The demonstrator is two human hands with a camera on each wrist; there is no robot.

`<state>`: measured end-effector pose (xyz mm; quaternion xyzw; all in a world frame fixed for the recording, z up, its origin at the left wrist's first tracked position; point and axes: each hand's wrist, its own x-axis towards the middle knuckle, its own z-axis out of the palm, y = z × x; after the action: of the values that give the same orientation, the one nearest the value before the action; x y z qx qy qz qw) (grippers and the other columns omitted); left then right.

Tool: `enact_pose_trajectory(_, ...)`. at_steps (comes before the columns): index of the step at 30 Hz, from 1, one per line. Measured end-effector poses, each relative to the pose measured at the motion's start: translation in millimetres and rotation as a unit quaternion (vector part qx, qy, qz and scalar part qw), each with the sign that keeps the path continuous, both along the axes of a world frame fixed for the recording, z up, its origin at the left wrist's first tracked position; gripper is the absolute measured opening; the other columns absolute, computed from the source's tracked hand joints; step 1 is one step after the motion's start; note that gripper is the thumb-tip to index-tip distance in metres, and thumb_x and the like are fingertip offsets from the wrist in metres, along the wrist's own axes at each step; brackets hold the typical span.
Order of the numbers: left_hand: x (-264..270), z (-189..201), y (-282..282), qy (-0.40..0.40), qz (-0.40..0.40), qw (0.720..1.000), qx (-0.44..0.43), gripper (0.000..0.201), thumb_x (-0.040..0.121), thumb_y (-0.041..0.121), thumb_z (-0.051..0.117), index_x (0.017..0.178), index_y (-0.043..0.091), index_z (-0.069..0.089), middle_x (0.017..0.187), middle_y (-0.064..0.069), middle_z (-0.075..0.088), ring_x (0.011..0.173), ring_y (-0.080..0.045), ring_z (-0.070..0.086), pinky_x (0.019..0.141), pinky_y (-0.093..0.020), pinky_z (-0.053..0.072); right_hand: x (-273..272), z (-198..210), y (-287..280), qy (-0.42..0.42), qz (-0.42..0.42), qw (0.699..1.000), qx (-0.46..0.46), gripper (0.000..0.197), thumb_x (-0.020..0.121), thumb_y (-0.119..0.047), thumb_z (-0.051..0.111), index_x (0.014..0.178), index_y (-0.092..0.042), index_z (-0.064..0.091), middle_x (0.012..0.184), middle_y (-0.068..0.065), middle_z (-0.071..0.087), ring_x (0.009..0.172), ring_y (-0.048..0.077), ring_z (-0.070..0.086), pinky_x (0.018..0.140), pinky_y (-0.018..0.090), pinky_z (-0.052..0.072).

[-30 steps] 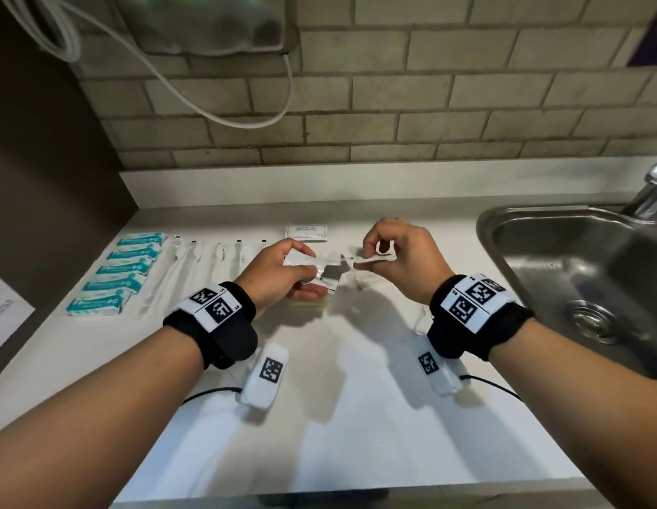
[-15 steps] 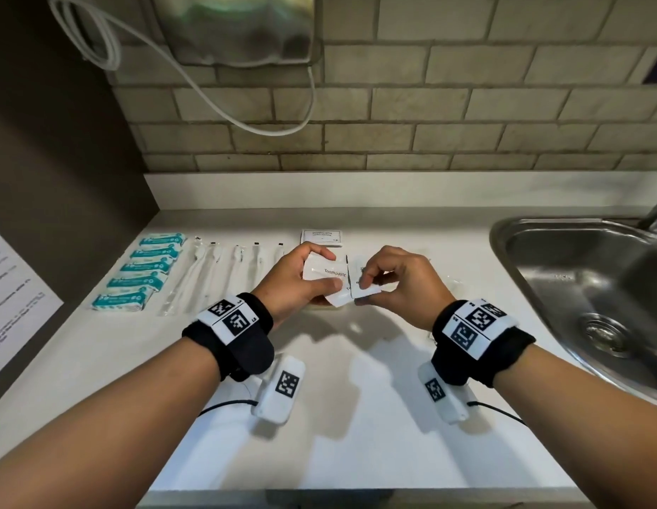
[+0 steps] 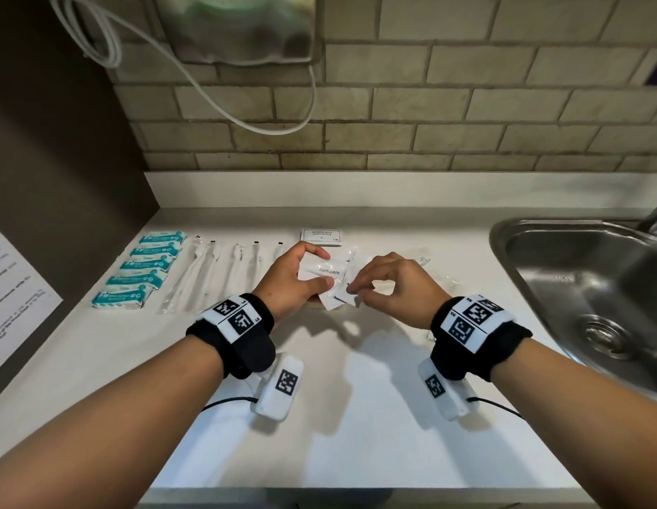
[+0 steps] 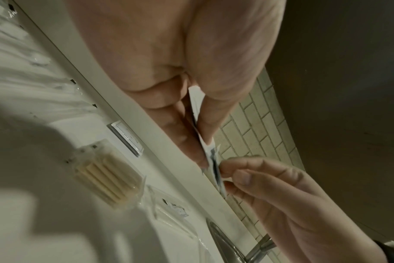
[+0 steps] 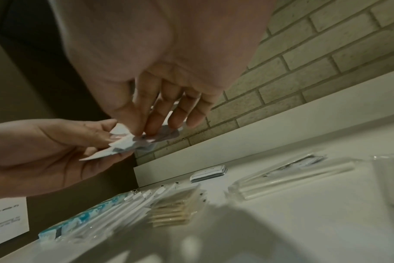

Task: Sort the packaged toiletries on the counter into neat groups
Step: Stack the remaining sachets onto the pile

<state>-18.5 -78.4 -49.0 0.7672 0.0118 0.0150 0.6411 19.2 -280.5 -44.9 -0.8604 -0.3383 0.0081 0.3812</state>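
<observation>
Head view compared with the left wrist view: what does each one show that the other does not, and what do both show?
Only the head view shows the teal packets in a row, the printed word on the toothpaste sachet and the sink. Only the left wrist view shows the clear pack of pale sticks on the counter, and the sachets edge-on. Both show the left hand holding sachets while the right hand pinches one.

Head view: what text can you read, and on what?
"toothpaste": white sachet gripped in the left hand.
"SHAMPOO WITH CONDITIONER", faint: sachet stack behind.
Teal packs, wall sheet: print too blurred.
Wristbands: square code markers only.
</observation>
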Motion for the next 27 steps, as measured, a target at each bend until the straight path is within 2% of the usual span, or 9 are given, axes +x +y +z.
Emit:
enact_pose_trajectory(3, 1.4, 0.1, -4.0, -0.001, -0.013, 1.0, -0.002, 0.031, 0.083, 0.0, 0.07, 0.099, 0.023, 0.057, 0.106, -0.008, 0.067, 0.084, -0.028, 0.069, 0.081, -0.044, 0.057, 7.6, 1.2, 4.7, 0.015, -0.056, 0.998, 0.031, 0.011, 0.079, -0.014, 0.073, 0.086, -0.022, 0.073, 0.09, -0.006, 0.065, 0.095, 0.013, 0.056, 0.082, 0.024, 0.041)
enact_pose_trajectory(6, 3.8, 0.7, -5.5, -0.003, -0.009, 1.0, 0.001, 0.032, 0.083, -0.001, 0.07, 0.098, 0.024, 0.058, 0.103, -0.002, 0.066, 0.086, -0.028, 0.069, 0.087, -0.051, 0.055, 15.3, 1.2, 6.2, -0.013, -0.133, 0.991, 0.02, 0.047, 0.069, -0.028, 0.082, 0.11, -0.022, 0.059, 0.101, -0.004, 0.055, 0.101, 0.014, 0.049, 0.086, 0.027, 0.042)
enact_pose_trajectory(8, 5.2, 0.9, -5.1, -0.001, -0.005, 1.0, -0.005, 0.032, 0.083, -0.001, 0.07, 0.098, 0.024, 0.058, 0.1, -0.002, 0.066, 0.082, -0.028, 0.069, 0.085, -0.053, 0.055, 16.1, 5.1, 5.1, 0.05, -0.176, 0.983, 0.032, 0.066, 0.067, -0.032, 0.085, 0.119, -0.019, 0.049, 0.112, -0.002, 0.051, 0.102, 0.017, 0.053, 0.087, 0.03, 0.046)
enact_pose_trajectory(11, 5.6, 1.9, -6.1, 0.0, -0.008, 1.0, 0.003, 0.031, 0.082, 0.001, 0.071, 0.098, 0.024, 0.058, 0.101, -0.005, 0.066, 0.084, -0.034, 0.07, 0.084, -0.054, 0.056, 15.9, 10.0, 4.4, 0.156, -0.175, 0.967, 0.099, 0.058, 0.069, -0.019, 0.085, 0.109, -0.017, 0.044, 0.099, 0.004, 0.058, 0.074, 0.024, 0.067, 0.071, 0.033, 0.052)
enact_pose_trajectory(14, 5.7, 0.9, -6.8, 0.01, -0.012, 1.0, 0.017, 0.03, 0.083, 0.002, 0.071, 0.099, 0.023, 0.057, 0.11, -0.011, 0.065, 0.093, -0.04, 0.069, 0.082, -0.054, 0.056, 23.9, 15.3, 2.7, 0.082, -0.213, 0.964, 0.135, 0.045, 0.072, -0.003, 0.077, 0.103, -0.021, 0.05, 0.093, -0.002, 0.055, 0.066, 0.014, 0.059, 0.069, 0.032, 0.052)
enact_pose_trajectory(18, 4.7, -1.1, -1.5, 0.012, 0.0, 1.0, 0.022, 0.03, 0.084, 0.0, 0.069, 0.098, 0.023, 0.056, 0.118, -0.014, 0.062, 0.09, -0.035, 0.07, 0.076, -0.044, 0.06, 30.9, 30.1, -0.1, 0.074, -0.112, 0.979, 0.154, 0.049, 0.082, 0.012, 0.056, 0.11, -0.027, 0.06, 0.105, 0.001, 0.055, 0.07, 0.013, 0.06, 0.071, 0.025, 0.051)
enact_pose_trajectory(20, 4.6, -0.1, 1.5, 0.011, 0.005, 1.0, 0.017, 0.03, 0.085, -0.002, 0.068, 0.102, 0.019, 0.055, 0.116, -0.012, 0.064, 0.079, -0.023, 0.069, 0.064, -0.029, 0.058, 27.4, 35.2, 2.6, 0.067, -0.026, 0.995, 0.067, 0.055, 0.086, 0.01, 0.052, 0.123, -0.03, 0.059, 0.116, 0.001, 0.055, 0.075, 0.012, 0.058, 0.071, 0.016, 0.049)
enact_pose_trajectory(23, 6.7, 2.7, 3.7, 0.005, 0.006, 1.0, 0.017, 0.031, 0.085, -0.001, 0.068, 0.108, 0.015, 0.055, 0.107, -0.008, 0.065, 0.071, -0.016, 0.066, 0.057, -0.021, 0.054, 19.3, 31.4, 12.0, 0.058, 0.027, 0.996, -0.069, 0.056, 0.087, 0.004, 0.055, 0.136, -0.024, 0.045, 0.105, -0.004, 0.059, 0.074, 0.014, 0.057, 0.057, 0.006, 0.044)
enact_pose_trajectory(27, 6.1, 4.0, 5.8, -0.006, 0.006, 1.0, 0.018, 0.028, 0.085, 0.0, 0.068, 0.1, 0.021, 0.056, 0.089, 0.0, 0.062, 0.061, -0.015, 0.062, 0.06, -0.026, 0.056, 10.3, 26.1, 19.6, 0.017, 0.004, 0.998, -0.054, 0.027, 0.083, 0.0, 0.061, 0.107, -0.013, 0.063, 0.095, -0.004, 0.061, 0.075, 0.009, 0.056, 0.063, 0.01, 0.04)
